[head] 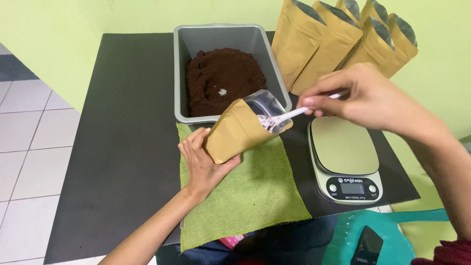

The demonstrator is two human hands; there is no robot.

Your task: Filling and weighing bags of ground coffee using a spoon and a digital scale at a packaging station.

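My left hand (201,159) grips a tan stand-up pouch (235,131) by its lower end, tilted with its open, clear-lined mouth toward the upper right. My right hand (360,95) pinches the handle of a white plastic spoon (289,116). The spoon's bowl sits inside the pouch mouth. Just behind the pouch stands a grey rectangular pan (182,73) holding dark brown ground powder (221,78). Both hands hover over a green cloth (250,196) on a black mat (127,147).
A digital kitchen scale (346,157) with a bare platform sits right of the cloth. Several open tan pouches (343,39) stand at the back right. A dark phone (367,245) lies on a teal stool (392,230). White floor tiles (27,147) are on the left.
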